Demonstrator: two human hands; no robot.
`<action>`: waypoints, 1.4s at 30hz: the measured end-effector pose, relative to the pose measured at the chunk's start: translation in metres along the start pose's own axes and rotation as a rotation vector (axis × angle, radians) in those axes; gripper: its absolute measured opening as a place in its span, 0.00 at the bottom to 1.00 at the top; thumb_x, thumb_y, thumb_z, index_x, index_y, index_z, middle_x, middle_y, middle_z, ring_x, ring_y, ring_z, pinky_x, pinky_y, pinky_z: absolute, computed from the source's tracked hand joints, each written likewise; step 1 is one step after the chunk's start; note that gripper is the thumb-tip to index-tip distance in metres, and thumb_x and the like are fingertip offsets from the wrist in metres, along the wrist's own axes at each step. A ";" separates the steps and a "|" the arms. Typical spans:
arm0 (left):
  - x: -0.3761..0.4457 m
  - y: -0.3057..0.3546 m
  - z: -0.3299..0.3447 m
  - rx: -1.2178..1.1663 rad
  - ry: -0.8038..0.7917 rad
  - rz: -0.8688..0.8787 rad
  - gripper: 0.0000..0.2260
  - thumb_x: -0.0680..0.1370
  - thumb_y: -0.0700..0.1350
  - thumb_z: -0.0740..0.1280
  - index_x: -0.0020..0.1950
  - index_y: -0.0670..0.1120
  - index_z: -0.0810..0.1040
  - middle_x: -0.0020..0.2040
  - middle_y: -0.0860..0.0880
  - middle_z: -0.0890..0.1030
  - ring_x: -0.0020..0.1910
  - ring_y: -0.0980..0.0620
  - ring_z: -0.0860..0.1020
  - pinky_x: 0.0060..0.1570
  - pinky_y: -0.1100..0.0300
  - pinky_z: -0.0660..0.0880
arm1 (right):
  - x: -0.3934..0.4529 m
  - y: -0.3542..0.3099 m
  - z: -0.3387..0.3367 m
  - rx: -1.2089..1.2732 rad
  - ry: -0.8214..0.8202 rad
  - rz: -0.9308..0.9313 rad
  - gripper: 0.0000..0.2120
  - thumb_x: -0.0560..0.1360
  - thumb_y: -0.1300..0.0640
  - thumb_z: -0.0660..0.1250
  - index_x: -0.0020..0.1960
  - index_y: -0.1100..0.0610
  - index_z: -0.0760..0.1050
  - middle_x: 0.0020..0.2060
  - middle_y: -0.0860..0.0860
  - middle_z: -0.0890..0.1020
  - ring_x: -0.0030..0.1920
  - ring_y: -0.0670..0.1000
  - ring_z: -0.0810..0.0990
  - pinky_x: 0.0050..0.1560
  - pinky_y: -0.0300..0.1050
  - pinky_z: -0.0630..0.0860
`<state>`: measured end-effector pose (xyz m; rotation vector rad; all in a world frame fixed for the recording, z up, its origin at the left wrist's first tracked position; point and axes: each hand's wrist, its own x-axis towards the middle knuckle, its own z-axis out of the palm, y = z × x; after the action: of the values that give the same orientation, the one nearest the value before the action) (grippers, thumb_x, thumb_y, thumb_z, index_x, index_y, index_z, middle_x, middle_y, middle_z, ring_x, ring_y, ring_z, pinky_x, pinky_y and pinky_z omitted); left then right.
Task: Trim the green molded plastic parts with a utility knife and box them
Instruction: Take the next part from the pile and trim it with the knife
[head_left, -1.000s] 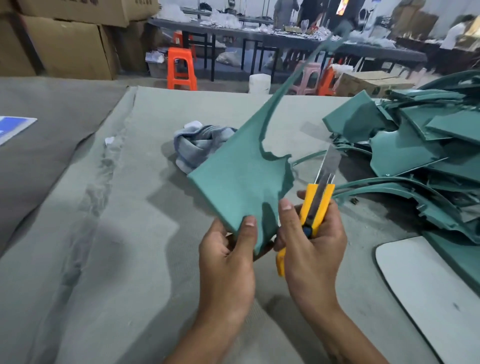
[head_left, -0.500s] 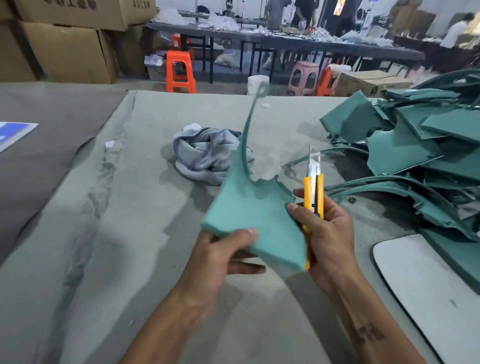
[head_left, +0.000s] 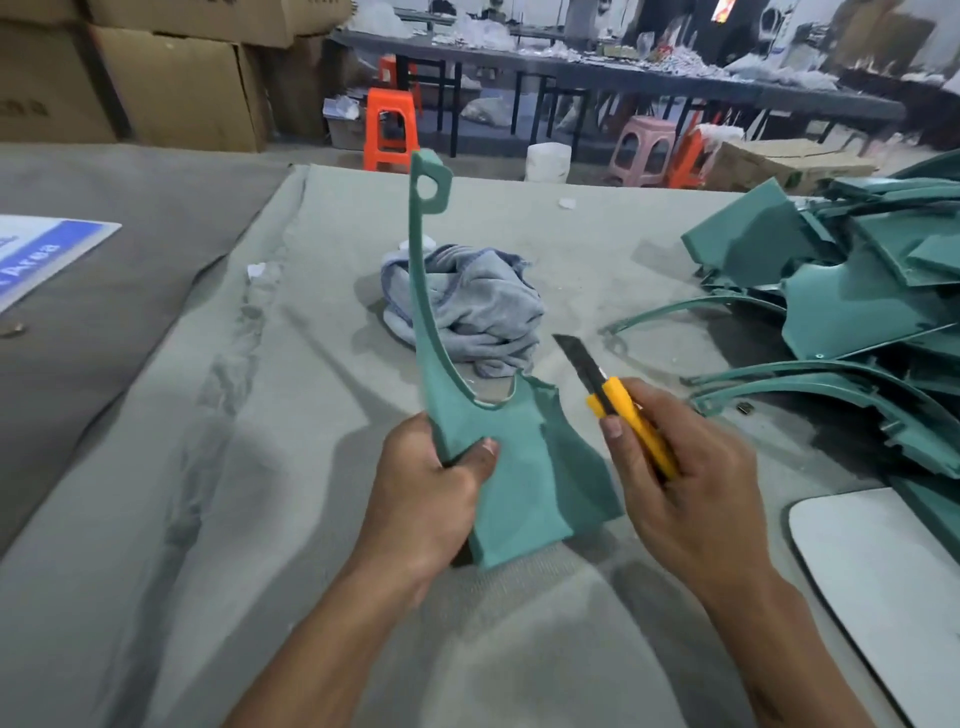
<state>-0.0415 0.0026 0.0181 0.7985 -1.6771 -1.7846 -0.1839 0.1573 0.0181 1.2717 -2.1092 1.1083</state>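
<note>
My left hand (head_left: 428, 483) grips the left edge of a green molded plastic part (head_left: 524, 467), thumb on its face. The part stands upright, with a long thin arm rising to an eyelet tab near the top. My right hand (head_left: 691, 478) holds a yellow utility knife (head_left: 621, 410) with its dark blade extended up and to the left. The blade tip sits a short way right of the part's notched upper edge, not touching it. A pile of green parts (head_left: 852, 312) lies at the right.
A crumpled grey cloth (head_left: 483, 312) lies behind the held part on the grey felt-covered table (head_left: 208, 519). A white board (head_left: 883, 561) sits at the lower right. Cardboard boxes (head_left: 171, 78), orange and pink stools and a long cluttered table stand beyond.
The part has been turned so its broad face points toward me with the thin arm upright. My right hand let go of the part's edge and drew the knife off to the right.
</note>
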 end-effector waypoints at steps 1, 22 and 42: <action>0.001 0.000 -0.001 -0.008 0.018 0.006 0.06 0.79 0.36 0.70 0.51 0.46 0.84 0.45 0.54 0.88 0.44 0.54 0.87 0.40 0.62 0.81 | 0.000 0.000 0.000 -0.011 -0.018 -0.065 0.15 0.84 0.47 0.65 0.66 0.53 0.81 0.40 0.35 0.76 0.35 0.38 0.75 0.37 0.32 0.70; -0.001 0.003 0.000 -0.059 0.108 0.068 0.10 0.77 0.35 0.73 0.41 0.49 0.86 0.40 0.51 0.88 0.38 0.50 0.87 0.35 0.60 0.81 | -0.007 -0.024 0.017 -0.068 -0.078 -0.105 0.13 0.84 0.51 0.64 0.65 0.48 0.83 0.38 0.44 0.78 0.30 0.51 0.74 0.26 0.47 0.71; 0.000 0.000 0.001 0.046 0.152 0.171 0.06 0.77 0.39 0.74 0.44 0.50 0.85 0.40 0.54 0.87 0.39 0.54 0.87 0.42 0.49 0.85 | -0.007 -0.041 0.017 0.080 -0.033 0.119 0.14 0.83 0.49 0.66 0.66 0.50 0.82 0.32 0.39 0.73 0.29 0.46 0.73 0.29 0.37 0.69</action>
<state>-0.0423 0.0035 0.0179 0.7660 -1.6398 -1.5368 -0.1440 0.1362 0.0200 1.2218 -2.2094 1.2412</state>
